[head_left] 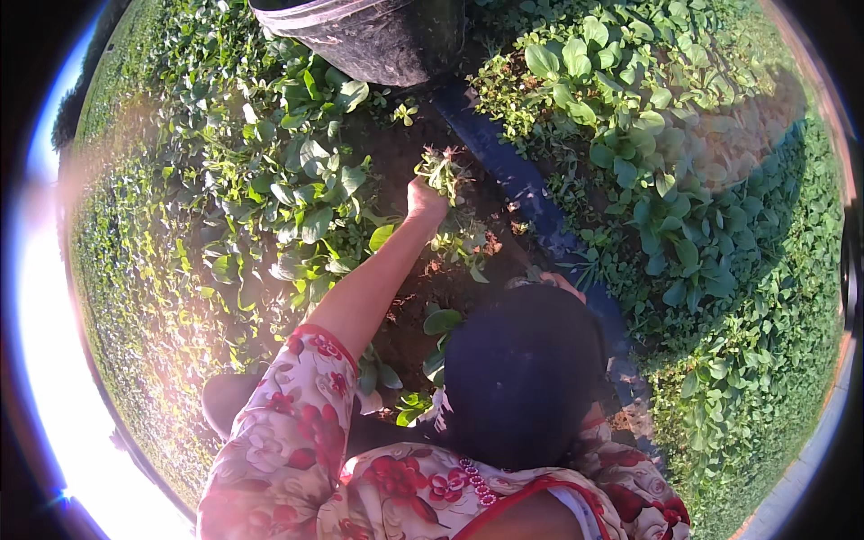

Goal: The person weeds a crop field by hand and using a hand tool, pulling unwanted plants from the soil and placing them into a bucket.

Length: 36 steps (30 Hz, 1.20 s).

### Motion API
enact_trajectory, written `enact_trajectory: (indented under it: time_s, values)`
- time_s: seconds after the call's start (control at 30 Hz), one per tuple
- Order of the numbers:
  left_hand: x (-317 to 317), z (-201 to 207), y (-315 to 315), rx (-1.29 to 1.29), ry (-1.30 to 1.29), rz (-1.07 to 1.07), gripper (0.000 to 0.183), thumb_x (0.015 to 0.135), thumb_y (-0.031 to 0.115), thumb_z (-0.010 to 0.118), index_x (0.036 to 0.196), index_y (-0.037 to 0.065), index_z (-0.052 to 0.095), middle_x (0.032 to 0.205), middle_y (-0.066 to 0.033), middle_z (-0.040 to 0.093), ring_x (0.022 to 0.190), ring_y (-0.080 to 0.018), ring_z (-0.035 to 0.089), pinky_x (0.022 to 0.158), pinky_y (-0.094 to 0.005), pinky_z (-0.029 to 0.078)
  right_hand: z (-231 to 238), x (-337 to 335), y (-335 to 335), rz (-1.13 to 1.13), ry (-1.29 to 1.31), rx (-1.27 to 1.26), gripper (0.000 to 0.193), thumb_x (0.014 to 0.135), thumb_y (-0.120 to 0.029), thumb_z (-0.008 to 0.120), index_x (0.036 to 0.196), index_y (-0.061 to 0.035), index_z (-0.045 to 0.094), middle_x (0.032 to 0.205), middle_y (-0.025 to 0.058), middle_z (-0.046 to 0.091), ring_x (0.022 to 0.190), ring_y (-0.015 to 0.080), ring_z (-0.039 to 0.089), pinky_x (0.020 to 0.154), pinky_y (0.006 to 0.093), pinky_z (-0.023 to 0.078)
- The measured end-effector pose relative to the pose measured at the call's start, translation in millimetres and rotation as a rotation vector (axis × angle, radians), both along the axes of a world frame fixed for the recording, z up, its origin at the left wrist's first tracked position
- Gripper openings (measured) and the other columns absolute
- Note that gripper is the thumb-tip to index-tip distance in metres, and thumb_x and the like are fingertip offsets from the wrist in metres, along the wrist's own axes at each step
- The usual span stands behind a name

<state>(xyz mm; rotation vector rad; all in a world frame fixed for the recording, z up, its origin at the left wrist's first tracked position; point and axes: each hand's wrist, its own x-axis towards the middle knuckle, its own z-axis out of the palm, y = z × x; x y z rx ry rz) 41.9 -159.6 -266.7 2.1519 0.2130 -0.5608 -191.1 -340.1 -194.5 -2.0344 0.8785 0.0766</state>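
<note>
My left hand [427, 202] is stretched forward over the bare soil, its fingers closed round a small bunch of pulled weeds [442, 171]. Pale, reddish roots stick up out of the bunch. More loose greenery [461, 236] lies just below that hand. On the right, beside a dark strip, only a little of my right hand [564, 286] shows. A large dark rounded shape [526, 373] covers most of it, so its fingers and anything in them are hidden.
A black bucket [387, 45] stands at the far end of the soil row. A dark plastic strip [508, 162] runs beside the row. Leafy green plants [315, 171] grow thickly on the left, and more broad-leaved plants [684, 225] on the right. Brown soil [409, 306] shows between them.
</note>
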Motion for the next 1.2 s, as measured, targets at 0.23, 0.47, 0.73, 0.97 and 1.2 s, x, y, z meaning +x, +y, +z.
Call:
enact_trajectory:
  time_s: [0.23,0.47,0.73,0.97,1.2]
  values:
    - [112,256,36,-0.864,-0.755,0.575,0.029,0.086,0.002,0.061,0.115,0.004,0.059,0.097,-0.0044,0.065,0.082,-0.015,0.063,0.07,-0.0302,0.053,13,-30,-18,0.149,-0.085,-0.059,0.031,0.084,-0.036,0.059,0.105,-0.0147,0.069,0.086,0.0188,0.068,0.087,0.0392,0.065,0.074,0.0431,0.051]
    - [242,411,-1,0.128,-1.165,0.305,0.067,0.071,0.029,0.08,0.127,0.004,0.052,0.123,-0.0164,0.058,0.117,-0.0258,0.053,0.097,-0.0433,0.045,22,-60,-32,0.036,0.028,-0.226,0.024,0.083,-0.031,0.06,0.102,-0.0186,0.07,0.083,0.018,0.068,0.083,0.0388,0.065,0.072,0.0445,0.051]
    - [223,356,56,0.373,-0.75,-0.62,0.035,0.075,0.01,0.072,0.11,0.008,0.07,0.101,-0.0079,0.072,0.088,-0.0178,0.066,0.079,-0.0332,0.053,85,-62,-50,-0.031,-0.039,-0.535,0.022,0.075,-0.02,0.068,0.094,-0.0088,0.071,0.079,0.0161,0.069,0.079,0.0345,0.068,0.071,0.0423,0.053]
    - [41,351,193,0.049,-0.836,-0.667,0.027,0.083,0.016,0.068,0.107,0.004,0.07,0.093,-0.0132,0.072,0.082,-0.019,0.066,0.077,-0.0349,0.053,171,-31,-88,0.073,-0.16,-0.777,0.027,0.078,-0.022,0.068,0.099,-0.0055,0.071,0.084,0.0154,0.07,0.078,0.0278,0.069,0.073,0.0355,0.052]
    - [-53,262,288,-0.08,-0.76,-0.35,0.017,0.08,0.017,0.071,0.092,0.006,0.072,0.085,-0.0098,0.072,0.077,-0.0186,0.068,0.072,-0.0333,0.054,298,71,-69,0.147,-0.275,-1.102,0.03,0.078,-0.03,0.071,0.098,-0.0077,0.071,0.086,0.0139,0.07,0.08,0.0263,0.066,0.075,0.0376,0.05]
